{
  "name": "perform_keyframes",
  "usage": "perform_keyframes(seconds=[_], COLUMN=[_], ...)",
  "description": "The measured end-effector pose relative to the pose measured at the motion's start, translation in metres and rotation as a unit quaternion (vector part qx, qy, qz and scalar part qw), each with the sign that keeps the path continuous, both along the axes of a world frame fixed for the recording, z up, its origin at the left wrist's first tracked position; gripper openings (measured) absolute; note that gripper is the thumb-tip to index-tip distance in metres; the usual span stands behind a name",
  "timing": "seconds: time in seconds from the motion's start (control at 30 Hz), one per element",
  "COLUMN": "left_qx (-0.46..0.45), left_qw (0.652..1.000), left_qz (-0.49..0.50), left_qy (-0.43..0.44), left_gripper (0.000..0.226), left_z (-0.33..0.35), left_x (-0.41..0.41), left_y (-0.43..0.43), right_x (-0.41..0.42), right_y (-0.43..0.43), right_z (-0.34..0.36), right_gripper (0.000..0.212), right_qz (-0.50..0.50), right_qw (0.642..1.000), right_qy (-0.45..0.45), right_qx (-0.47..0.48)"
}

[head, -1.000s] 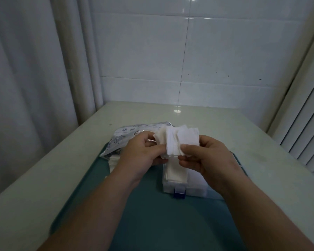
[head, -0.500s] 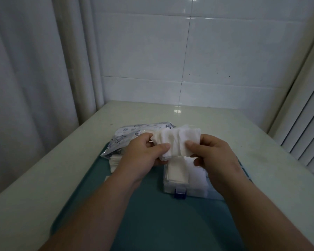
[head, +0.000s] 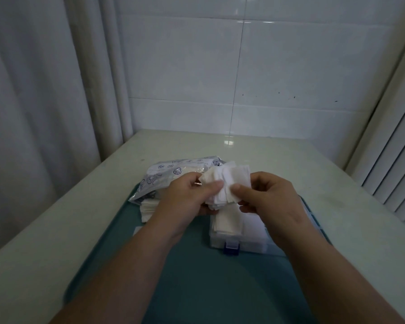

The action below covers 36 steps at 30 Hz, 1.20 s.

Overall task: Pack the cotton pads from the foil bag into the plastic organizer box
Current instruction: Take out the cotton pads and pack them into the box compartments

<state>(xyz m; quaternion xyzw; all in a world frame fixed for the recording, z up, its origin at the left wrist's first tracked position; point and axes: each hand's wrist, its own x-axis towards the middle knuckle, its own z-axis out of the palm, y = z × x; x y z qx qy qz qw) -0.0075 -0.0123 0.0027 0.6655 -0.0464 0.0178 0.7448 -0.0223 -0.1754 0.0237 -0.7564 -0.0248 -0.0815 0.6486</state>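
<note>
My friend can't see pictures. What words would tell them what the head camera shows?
A left hand and right hand together hold a fanned bunch of white cotton pads above a clear organizer box that already has some pads inside. The box sits on a teal tray, with a printed foil bag behind the left hand.

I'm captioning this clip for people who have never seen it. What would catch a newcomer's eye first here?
First, the fanned bunch of white cotton pads, pinched between the left hand and the right hand in mid-frame, above the plastic organizer box. The box sits on a teal tray and already has pads in it. Behind the left hand lies the shell-printed foil bag.
</note>
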Motion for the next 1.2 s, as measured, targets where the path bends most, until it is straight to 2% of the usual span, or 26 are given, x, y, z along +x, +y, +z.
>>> perform_keyframes(seconds=[0.07,0.27,0.37,0.57,0.8,0.93,1.1,1.2], left_qx=[0.026,0.004,0.005,-0.048,-0.030,-0.012,0.046,0.068], left_qw=[1.000,0.999,1.000,0.999,0.999,0.999,0.998,0.997], left_qz=[0.011,0.045,0.031,0.003,0.015,0.033,0.030,0.022], left_qy=[-0.009,-0.005,-0.003,0.016,0.018,0.014,-0.015,-0.027], left_gripper=[0.015,0.016,0.018,0.017,0.016,0.016,0.018,0.016], left_z=[-0.0011,-0.0030,-0.0022,-0.0014,-0.0024,-0.0015,0.0015,0.0026], left_x=[0.0001,0.0041,0.0021,0.0013,0.0011,0.0009,-0.0036,-0.0056], left_y=[0.0003,0.0034,0.0023,-0.0018,-0.0026,-0.0023,-0.0033,-0.0033], right_x=[0.0000,0.0005,-0.0003,0.0005,0.0008,0.0030,0.0026,0.0049], right_y=[0.0000,-0.0015,0.0010,0.0013,0.0024,-0.0029,-0.0001,0.0022], right_z=[0.0009,0.0030,0.0026,-0.0010,-0.0017,-0.0013,-0.0020,-0.0060], right_gripper=[0.010,0.004,0.007,0.008,0.012,0.007,0.006,0.008], right_qz=[-0.011,-0.005,0.032,0.017,0.010,-0.052,-0.028,-0.039], right_qw=[1.000,0.998,0.993,0.995,0.997,0.998,0.998,0.995], right_qy=[0.003,0.019,0.044,0.036,0.039,-0.015,-0.053,-0.059], right_qx=[0.017,0.060,0.100,0.091,0.068,0.012,-0.002,-0.073])
